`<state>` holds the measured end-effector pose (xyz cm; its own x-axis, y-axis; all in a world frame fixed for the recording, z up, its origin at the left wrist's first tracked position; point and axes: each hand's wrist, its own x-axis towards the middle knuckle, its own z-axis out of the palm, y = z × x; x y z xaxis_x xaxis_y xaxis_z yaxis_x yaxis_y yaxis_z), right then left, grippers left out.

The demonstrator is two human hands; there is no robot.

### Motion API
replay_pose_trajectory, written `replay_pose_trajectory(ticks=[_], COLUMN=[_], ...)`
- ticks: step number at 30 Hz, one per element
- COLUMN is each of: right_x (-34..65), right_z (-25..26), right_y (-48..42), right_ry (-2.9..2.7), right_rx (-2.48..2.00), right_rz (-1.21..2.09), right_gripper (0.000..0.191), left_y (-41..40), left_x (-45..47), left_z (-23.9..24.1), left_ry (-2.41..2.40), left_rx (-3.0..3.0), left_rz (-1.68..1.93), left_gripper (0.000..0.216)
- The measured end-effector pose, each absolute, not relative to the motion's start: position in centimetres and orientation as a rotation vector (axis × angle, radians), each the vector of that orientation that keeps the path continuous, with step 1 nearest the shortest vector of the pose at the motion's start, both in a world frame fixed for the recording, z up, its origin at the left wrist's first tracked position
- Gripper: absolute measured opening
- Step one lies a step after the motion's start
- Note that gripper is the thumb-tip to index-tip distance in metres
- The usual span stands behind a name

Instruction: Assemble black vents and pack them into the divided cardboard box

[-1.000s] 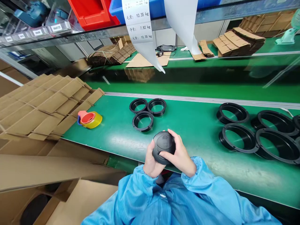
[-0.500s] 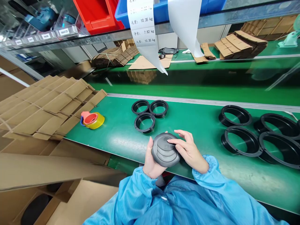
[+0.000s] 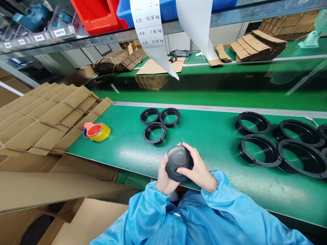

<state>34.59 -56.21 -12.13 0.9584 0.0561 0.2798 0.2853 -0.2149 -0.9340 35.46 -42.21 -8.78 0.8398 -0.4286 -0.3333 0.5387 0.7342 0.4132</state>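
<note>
A round black air vent [image 3: 176,160] with curved slats on its face is held between my two hands, just over the near edge of the green table. My left hand [image 3: 164,177] is closed round its left side and underside, the thumb up along the rim. My right hand [image 3: 201,173] grips the right side, its thumb lying across the lower face and its fingers on the far rim. Beyond the hands, three black rings [image 3: 154,133] stand touching in a cluster on the table.
Several larger black rings [image 3: 259,150] stand at the right. A yellow tape roll [image 3: 104,132] with red and blue parts lies left, beside cardboard dividers [image 3: 48,117]. An open carton [image 3: 84,217] is at lower left. Printed paper strips [image 3: 150,37] hang from the shelf.
My right hand has gone from a fingertip on the vent's face to gripping its right side. The vent has turned in my hands and its slats look flatter. The camera view has shifted slightly.
</note>
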Motion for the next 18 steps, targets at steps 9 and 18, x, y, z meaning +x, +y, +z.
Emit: replay_pose_trajectory(ticks=[9, 18], right_x=[35.1, 35.2], right_z=[-11.7, -12.0], right_y=[-57.8, -58.6], right_ry=[-0.315, -0.464], right_rx=[-1.696, -2.032], right_rz=[-0.272, -0.391], right_gripper=[0.033, 0.045], left_y=[-41.8, -41.4], left_x=[36.0, 36.1], left_z=[-8.3, -7.5], left_ry=[0.321, 0.265], left_rx=[0.474, 0.521], left_rz=[-0.575, -0.66], left_gripper=[0.055, 0.059])
